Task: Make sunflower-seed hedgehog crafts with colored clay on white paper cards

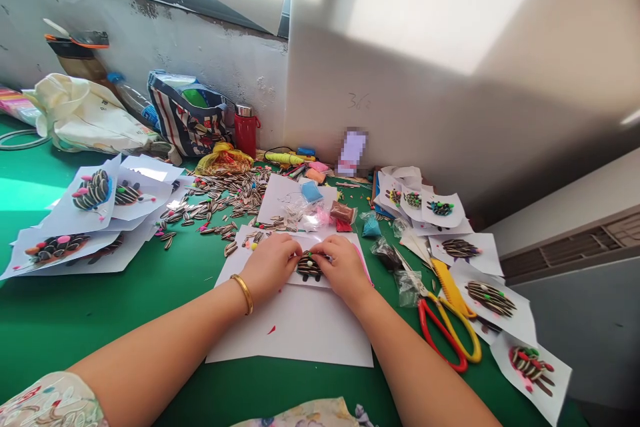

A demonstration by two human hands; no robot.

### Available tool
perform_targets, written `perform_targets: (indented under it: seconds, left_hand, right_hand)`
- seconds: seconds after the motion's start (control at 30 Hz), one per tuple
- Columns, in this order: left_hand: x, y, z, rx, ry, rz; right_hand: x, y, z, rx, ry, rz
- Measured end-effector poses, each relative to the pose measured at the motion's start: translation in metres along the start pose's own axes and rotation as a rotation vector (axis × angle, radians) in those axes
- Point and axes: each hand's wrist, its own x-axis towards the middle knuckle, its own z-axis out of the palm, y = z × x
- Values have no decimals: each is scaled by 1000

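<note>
My left hand [270, 265] and my right hand [343, 268] meet over a small figure of dark striped sunflower seeds [309, 267] with dots of coloured clay. Fingertips of both hands are bunched on its edges, and they hide part of it. It lies on a white paper card [260, 267], which rests on a larger white sheet [290, 330]. A gold bangle [243, 293] circles my left wrist. A loose heap of sunflower seeds [225, 197] spreads beyond my hands.
Finished seed pictures on paper [75, 197] pile up at left, with more [490, 299] at right. Red-and-yellow-handled scissors [443, 330] and a yellow utility knife [450, 287] lie right of my hand on the green table [100, 327]. Bags and a red flask [246, 131] stand against the wall.
</note>
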Motion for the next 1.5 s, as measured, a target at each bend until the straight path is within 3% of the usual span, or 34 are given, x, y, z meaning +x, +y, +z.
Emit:
perform_targets:
  seconds: [0.9, 1.13, 1.37, 1.5]
  left_hand:
    - [0, 0, -1, 4, -16, 11]
    - [1, 3, -6, -16, -28, -7]
    - [0, 4, -11, -46, -38, -35]
    - [0, 4, -13, -79, -24, -63]
  right_hand:
    - [1, -2, -2, -27, -18, 2]
    - [-4, 3, -6, -29, 57, -41]
    - [-5, 16, -37, -136, 138, 11]
    - [-6, 35, -69, -387, 192, 192]
